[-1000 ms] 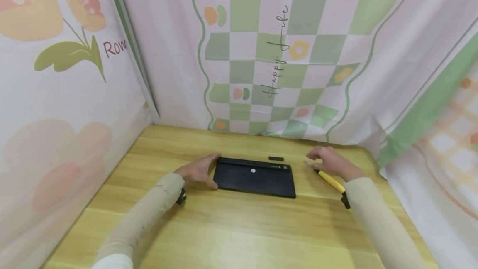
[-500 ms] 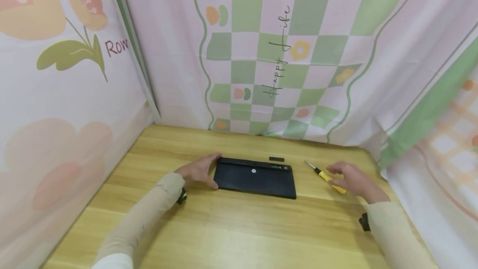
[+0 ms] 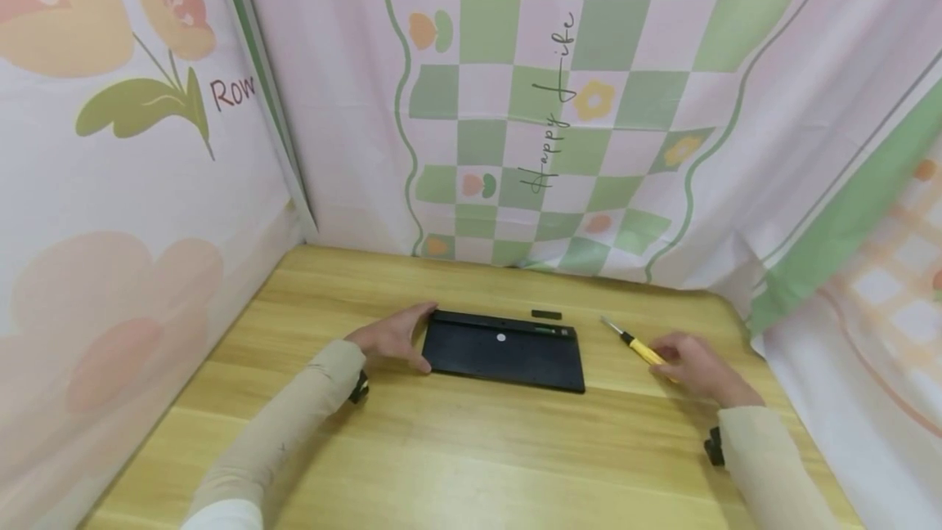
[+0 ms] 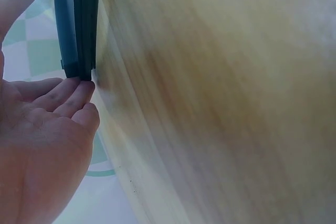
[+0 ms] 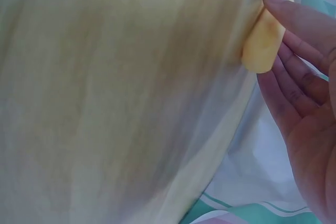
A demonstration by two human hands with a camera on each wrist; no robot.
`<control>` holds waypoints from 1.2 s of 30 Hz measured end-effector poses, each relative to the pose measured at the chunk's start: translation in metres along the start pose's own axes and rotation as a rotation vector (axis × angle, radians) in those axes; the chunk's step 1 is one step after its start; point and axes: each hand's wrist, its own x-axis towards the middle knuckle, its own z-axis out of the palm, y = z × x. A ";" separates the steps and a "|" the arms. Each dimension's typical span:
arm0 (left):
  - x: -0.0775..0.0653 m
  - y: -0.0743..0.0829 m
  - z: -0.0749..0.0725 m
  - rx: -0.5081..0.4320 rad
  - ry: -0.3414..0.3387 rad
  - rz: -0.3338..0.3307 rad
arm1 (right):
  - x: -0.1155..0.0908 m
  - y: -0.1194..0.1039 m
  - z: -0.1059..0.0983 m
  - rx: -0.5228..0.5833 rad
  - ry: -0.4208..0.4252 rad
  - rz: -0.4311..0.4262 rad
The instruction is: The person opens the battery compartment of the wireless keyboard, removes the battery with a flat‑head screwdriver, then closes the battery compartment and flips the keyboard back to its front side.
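A flat black keyboard (image 3: 508,364) lies underside up, with a raised ridge along its far side and an open compartment at the right showing something green. My left hand (image 3: 392,339) grips its left end, thumb at the near edge and fingers at the far edge. In the left wrist view, fingertips touch the end of the keyboard (image 4: 79,30). To the right, my right hand (image 3: 695,366) pinches the handle of a screwdriver (image 3: 642,350), whose metal tip points away to the left. The right wrist view shows the thumb on the yellow handle (image 5: 265,45), fingers behind it.
A small black cover (image 3: 547,315) lies just beyond the keyboard's far right corner. The wooden table (image 3: 471,456) meets a checkered curtain (image 3: 486,145) at the back, with more patterned fabric hanging on both sides.
My right hand has drawn back from near the screwdriver's tip toward its handle, and the fingers have closed on it. The left hand stays on the keyboard, which has not moved.
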 end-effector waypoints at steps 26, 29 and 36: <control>0.000 0.003 0.000 0.004 -0.003 -0.016 | 0.010 0.007 0.000 0.010 0.057 0.084; -0.001 0.003 0.000 -0.003 -0.002 -0.018 | 0.010 0.005 -0.002 0.019 0.087 0.085; -0.003 0.002 0.001 -0.045 0.005 -0.019 | 0.009 0.001 -0.012 0.027 0.162 0.053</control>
